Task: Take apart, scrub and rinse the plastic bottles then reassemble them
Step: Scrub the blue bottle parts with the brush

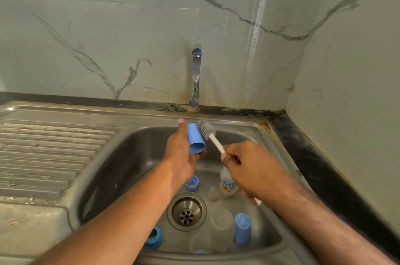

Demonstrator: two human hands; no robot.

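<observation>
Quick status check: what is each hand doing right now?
Left hand: holding the blue cap over the sink.
Right hand: gripping the bottle brush by its handle, bristles against the cap's outside.

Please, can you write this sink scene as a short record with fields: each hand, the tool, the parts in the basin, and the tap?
left hand: holds a blue cap over the sink
right hand: grips the bottle brush by its white handle
brush head: beside the cap, outside it
in basin: two blue rings, second blue cap standing, printed bottle, clear bottle, clear teat
drain: open strainer
tap: no water visible
</observation>
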